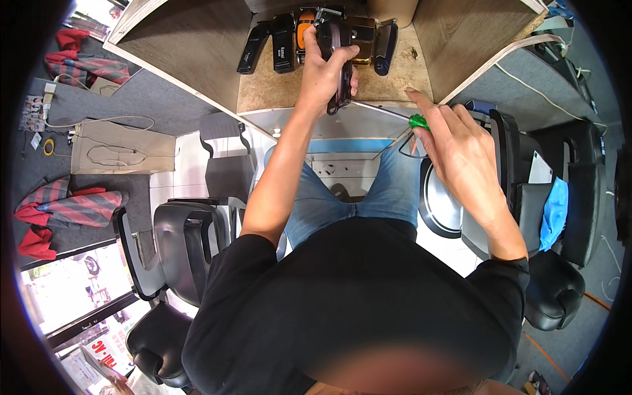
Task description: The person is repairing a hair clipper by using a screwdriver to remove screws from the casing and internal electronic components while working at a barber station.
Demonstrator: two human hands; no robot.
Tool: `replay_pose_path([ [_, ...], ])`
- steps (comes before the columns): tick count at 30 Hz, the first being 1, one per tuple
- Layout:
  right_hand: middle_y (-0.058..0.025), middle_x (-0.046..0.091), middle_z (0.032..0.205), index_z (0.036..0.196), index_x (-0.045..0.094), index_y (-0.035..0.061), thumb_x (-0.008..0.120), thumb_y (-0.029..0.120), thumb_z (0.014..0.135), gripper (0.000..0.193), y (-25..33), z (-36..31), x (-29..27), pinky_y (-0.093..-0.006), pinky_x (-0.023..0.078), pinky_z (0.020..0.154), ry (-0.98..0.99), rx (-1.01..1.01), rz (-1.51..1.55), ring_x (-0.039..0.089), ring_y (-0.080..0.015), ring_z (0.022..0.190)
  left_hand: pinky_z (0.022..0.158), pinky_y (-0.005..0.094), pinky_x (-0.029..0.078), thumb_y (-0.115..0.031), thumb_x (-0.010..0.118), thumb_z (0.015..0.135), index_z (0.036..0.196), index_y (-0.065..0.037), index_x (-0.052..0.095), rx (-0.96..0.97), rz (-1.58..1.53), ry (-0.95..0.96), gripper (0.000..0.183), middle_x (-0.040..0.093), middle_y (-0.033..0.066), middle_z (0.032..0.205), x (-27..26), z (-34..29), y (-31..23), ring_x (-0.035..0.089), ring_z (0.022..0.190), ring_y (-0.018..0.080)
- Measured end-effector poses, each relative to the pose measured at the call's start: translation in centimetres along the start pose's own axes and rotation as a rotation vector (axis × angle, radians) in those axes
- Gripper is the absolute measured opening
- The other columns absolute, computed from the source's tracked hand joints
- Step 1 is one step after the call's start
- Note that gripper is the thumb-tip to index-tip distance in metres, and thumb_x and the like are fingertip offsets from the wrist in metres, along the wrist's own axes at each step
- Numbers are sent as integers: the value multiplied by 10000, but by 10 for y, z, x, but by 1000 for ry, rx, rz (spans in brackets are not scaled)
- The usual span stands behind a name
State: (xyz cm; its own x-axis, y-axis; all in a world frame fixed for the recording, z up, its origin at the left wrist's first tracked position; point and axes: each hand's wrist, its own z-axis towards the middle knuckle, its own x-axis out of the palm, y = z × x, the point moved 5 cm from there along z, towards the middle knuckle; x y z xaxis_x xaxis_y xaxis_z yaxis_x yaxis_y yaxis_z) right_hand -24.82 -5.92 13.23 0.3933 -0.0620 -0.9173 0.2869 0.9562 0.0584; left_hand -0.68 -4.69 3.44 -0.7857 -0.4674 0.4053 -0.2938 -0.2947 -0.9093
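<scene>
Two hands: both occupied, raised over the front of the wooden shelf (395,89).
Left hand (322,74): closed around a dark clipper (334,39), thumb laid across its body, fingers around the far side.
Right hand (459,141): gripping a screwdriver (418,122) by its green handle, mainly with the thumb; index finger extended clear of it.
Dark clipper: held above the shelf's front part, blade end toward the back, lower end toward the wearer.
Screwdriver shaft: slants from the handle to the clipper's lower end; whether the tip touches or sits in a screw cannot be determined.
Work done: clipper and driver both in hand and brought together at one end.
Work outstanding: housing appears whole, with no cover seen off and no loose screw identified; judged to be at an early or a closing stage, which of these cannot be told.
Clipper row: black clipper (284,43), orange-and-black clipper (305,29), gold clipper (363,41) and others lie on the shelf behind, none touched by the right hand.
</scene>
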Motion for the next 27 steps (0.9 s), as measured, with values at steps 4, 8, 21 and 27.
replay_pose_path([
  [4,-75,626,877,1422,591,86,754,99,918,530,3,0,-1,-403,582,709,57,38,61,676,-266,828,395,358,495,-91,705,922,1299,-151,265,3,24,-22,583,589,135,912,-3,-1,-1,579,479,195],
  [8,-75,617,937,1440,580,91,749,83,919,548,-5,-3,3,-407,579,712,16,47,129,679,-271,829,397,354,498,-96,705,923,1307,-149,265,9,14,-20,586,588,137,924,-1,0,1,579,479,195],
  [21,-88,599,974,1422,603,102,735,67,920,521,-7,-5,12,-404,580,702,65,73,140,663,-275,819,410,337,501,-74,670,931,1259,-138,299,12,45,-49,499,588,142,958,-2,-2,-1,583,521,186],
  [27,-90,564,1006,1413,609,128,750,71,908,527,-10,-5,16,-441,589,708,8,4,41,688,-277,810,400,342,498,-95,690,931,1258,-153,284,-12,31,-62,525,571,122,903,-2,-1,0,581,500,182],
])
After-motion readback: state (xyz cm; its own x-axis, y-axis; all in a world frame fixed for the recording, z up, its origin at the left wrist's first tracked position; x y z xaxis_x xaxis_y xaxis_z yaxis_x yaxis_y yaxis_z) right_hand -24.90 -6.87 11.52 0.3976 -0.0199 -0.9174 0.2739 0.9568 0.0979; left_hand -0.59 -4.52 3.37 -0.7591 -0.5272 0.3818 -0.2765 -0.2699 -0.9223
